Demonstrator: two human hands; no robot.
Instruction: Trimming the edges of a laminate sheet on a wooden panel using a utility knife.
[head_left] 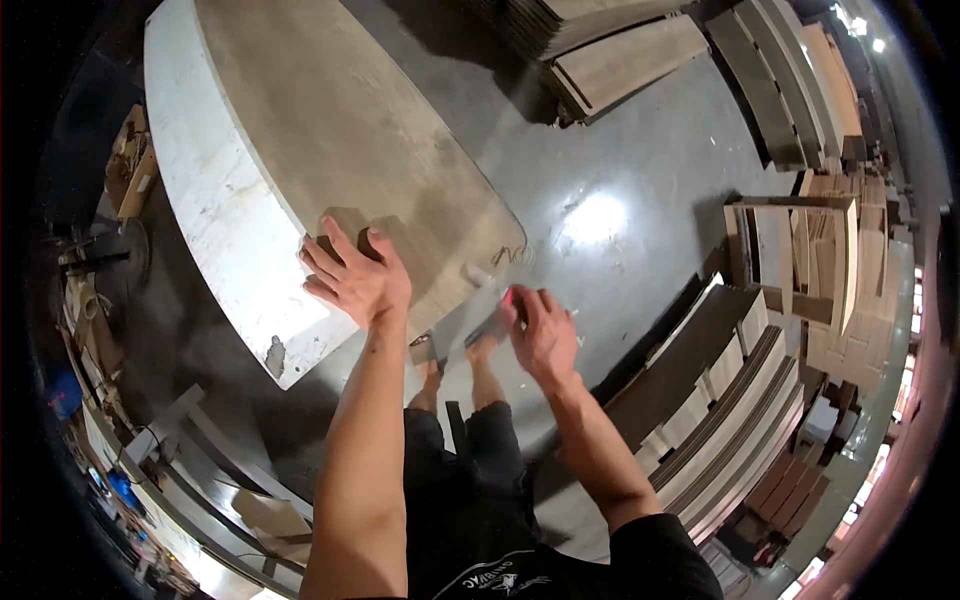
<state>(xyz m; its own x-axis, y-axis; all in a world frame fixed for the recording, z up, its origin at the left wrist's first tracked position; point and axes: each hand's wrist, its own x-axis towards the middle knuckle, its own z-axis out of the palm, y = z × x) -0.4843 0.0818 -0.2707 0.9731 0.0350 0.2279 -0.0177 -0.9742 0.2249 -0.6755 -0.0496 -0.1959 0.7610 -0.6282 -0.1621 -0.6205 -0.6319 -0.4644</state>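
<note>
A large brown board (350, 130) with a rounded corner lies over a white tabletop (215, 170). My left hand (365, 275) is open, its fingers spread at the board's edge beside the white surface. Whether the palm presses down or hovers just above, I cannot tell. To the right, just off the board's near corner, my right hand (543, 335) is closed, with the fingers curled together. A small pink-red bit shows at its fingertips; the rest of what it grips is hidden. Dark scribbled marks (510, 255) sit on the board's corner.
Stacked panels (630, 60) stand at the far right, with long boards (770, 80) beyond. Nearer on the right are a wooden frame (795, 255) and a pile of long pale and dark panels (720, 410). Metal bars (225, 450) lie at the lower left. Grey floor (650, 160) shows between.
</note>
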